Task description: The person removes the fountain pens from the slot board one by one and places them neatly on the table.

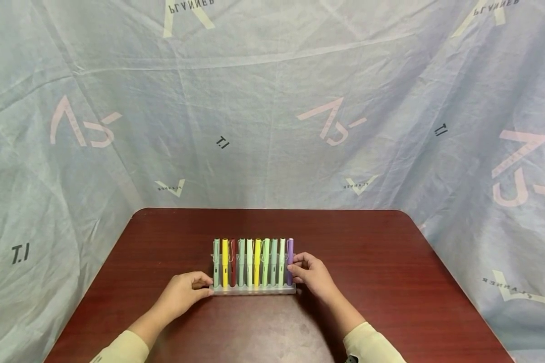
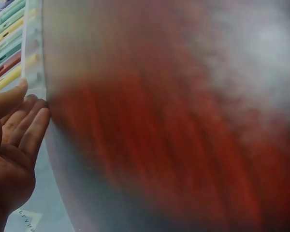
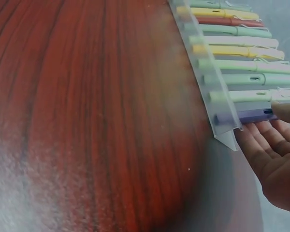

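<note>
A clear pen rack (image 1: pixel 254 291) stands on the table, holding a row of capped pens in green, yellow, dark red and purple, leaning back with their clips up. My left hand (image 1: pixel 186 292) pinches the rack's lower left corner, beside the end green pen (image 1: pixel 216 267). At the other end, my right hand (image 1: pixel 315 275) has its thumb on the purple pen (image 1: pixel 290 275), with the fingers behind it at the rack's edge. The right wrist view shows that thumb across the purple barrel (image 3: pixel 246 116), whose lower end sits in the rack's front ledge (image 3: pixel 210 92).
The dark red wood-grain table (image 1: pixel 186 242) has rounded far corners. Grey printed cloth (image 1: pixel 272 126) hangs behind it and along both sides. Light glares off the tabletop near the front.
</note>
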{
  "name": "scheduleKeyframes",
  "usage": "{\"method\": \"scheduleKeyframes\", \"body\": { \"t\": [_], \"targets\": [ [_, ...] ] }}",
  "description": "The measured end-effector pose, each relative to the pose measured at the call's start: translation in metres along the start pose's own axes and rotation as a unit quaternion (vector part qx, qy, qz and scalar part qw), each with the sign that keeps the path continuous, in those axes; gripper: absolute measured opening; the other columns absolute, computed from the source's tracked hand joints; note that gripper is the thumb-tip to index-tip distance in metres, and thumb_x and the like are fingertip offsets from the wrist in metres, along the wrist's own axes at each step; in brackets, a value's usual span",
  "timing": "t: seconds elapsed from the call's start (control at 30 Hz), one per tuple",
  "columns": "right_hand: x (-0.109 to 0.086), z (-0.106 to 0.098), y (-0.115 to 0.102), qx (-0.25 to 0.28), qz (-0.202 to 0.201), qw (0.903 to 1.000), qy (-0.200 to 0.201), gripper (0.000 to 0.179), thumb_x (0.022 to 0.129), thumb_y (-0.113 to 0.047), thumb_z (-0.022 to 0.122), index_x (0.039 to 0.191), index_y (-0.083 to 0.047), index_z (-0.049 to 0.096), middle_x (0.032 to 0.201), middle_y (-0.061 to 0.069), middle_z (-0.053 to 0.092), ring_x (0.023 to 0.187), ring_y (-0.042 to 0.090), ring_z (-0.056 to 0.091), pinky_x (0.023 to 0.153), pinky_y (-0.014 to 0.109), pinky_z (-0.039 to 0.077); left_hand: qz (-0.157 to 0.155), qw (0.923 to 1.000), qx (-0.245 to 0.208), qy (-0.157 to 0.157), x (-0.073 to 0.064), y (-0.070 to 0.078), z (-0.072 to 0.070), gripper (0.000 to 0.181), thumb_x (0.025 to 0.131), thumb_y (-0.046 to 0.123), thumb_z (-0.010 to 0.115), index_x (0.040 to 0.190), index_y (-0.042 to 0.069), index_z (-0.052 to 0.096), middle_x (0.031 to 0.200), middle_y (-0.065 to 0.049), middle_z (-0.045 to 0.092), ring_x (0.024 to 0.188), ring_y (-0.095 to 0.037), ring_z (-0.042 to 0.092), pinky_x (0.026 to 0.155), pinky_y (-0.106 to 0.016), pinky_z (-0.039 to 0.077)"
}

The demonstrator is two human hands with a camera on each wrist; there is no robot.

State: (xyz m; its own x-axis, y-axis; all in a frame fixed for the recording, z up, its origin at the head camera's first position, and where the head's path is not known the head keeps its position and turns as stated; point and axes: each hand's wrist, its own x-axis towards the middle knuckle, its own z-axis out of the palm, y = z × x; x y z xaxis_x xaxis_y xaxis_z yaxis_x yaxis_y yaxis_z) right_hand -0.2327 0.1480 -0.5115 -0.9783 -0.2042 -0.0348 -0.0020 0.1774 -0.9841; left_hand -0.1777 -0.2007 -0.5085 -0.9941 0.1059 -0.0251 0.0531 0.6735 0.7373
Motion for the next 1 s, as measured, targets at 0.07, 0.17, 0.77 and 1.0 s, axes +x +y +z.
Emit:
{"method": "scheduleKeyframes", "body": {
  "t": [0.07,0.17,0.77,1.0],
  "targets": [
    [0.0,0.001,0.001,-0.007,-0.002,0.9999,0.012,0.024,0.09,-0.008,0.07,0.106,0.005,0.059,0.094,0.016,0.067,0.082,0.021,0.067,0.075,0.043,0.058,0.004,1.0,0.003,0.002,0.0,-0.001,0.001,0.013,0.083,0.021,0.079,0.094,0.024,0.072,0.099,0.007,0.073,0.097,-0.016,0.071,0.082,-0.033,0.056],
    [-0.002,0.002,0.001,-0.021,-0.013,0.9992,0.03,0.021,0.089,-0.007,0.071,0.104,0.004,0.061,0.093,0.017,0.068,0.08,0.024,0.068,0.073,0.045,0.058,0.011,0.9999,0.008,0.002,-0.001,-0.002,0.002,0.012,0.084,0.021,0.078,0.094,0.024,0.071,0.098,0.008,0.073,0.097,-0.015,0.071,0.082,-0.033,0.056],
    [0.005,-0.036,-0.02,0.016,-0.004,0.9984,0.055,0.022,0.092,-0.01,0.068,0.107,0.004,0.059,0.093,0.015,0.061,0.072,0.024,0.067,0.069,0.046,0.058,0.043,0.9978,0.048,-0.013,-0.003,0.0,0.0,0.01,0.089,0.023,0.074,0.095,0.024,0.066,0.097,0.01,0.073,0.097,-0.015,0.07,0.084,-0.037,0.055],
    [0.005,-0.038,-0.004,-0.03,0.04,0.9985,0.022,0.021,0.091,-0.008,0.067,0.104,0.007,0.059,0.086,0.016,0.064,0.069,0.025,0.067,0.065,0.045,0.059,0.043,0.9977,0.049,-0.02,-0.002,-0.001,0.002,0.011,0.089,0.021,0.073,0.096,0.022,0.064,0.099,0.007,0.073,0.099,-0.018,0.07,0.084,-0.038,0.055]
  ]
}}
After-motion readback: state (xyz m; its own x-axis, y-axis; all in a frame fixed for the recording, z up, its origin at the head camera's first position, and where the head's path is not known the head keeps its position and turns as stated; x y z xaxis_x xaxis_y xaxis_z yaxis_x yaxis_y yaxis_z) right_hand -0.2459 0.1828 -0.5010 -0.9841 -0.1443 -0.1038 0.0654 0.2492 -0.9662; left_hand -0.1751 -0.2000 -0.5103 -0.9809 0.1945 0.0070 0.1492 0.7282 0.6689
